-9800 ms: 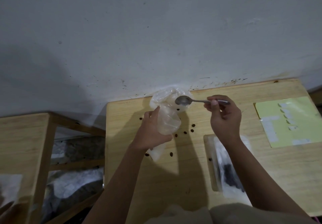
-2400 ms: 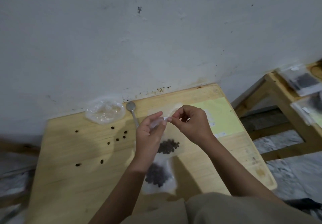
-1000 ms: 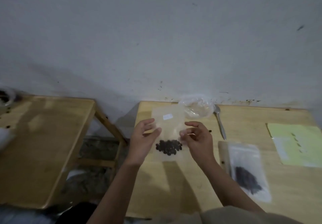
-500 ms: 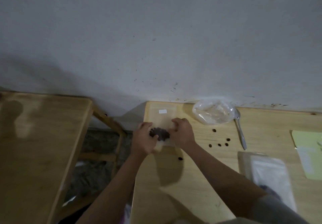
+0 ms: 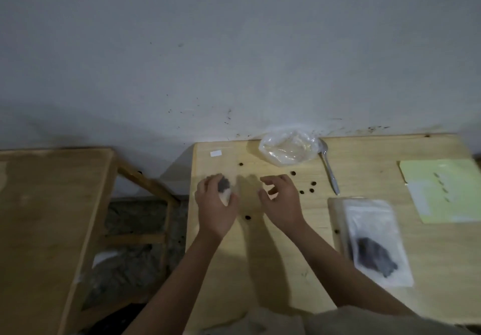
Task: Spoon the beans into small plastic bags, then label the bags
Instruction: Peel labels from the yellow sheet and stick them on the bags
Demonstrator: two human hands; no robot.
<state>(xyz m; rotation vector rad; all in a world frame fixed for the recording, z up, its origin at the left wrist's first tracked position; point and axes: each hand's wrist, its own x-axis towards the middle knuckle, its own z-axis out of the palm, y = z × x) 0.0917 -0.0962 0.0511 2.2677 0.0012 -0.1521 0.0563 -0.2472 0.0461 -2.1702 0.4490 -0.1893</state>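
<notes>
Dim light, soft motion blur, wide-angle edge distortion

Nothing here can be read. The small white label (image 5: 215, 153) on the clear bag (image 5: 221, 168) at the wooden table's (image 5: 273, 269) far left corner looks blank from where the camera sits. To the right of that label, at the table's right edge, the pale green sheet (image 5: 447, 191) carries a few whitish stickers and dark marks, too small and blurred to make out.
</notes>
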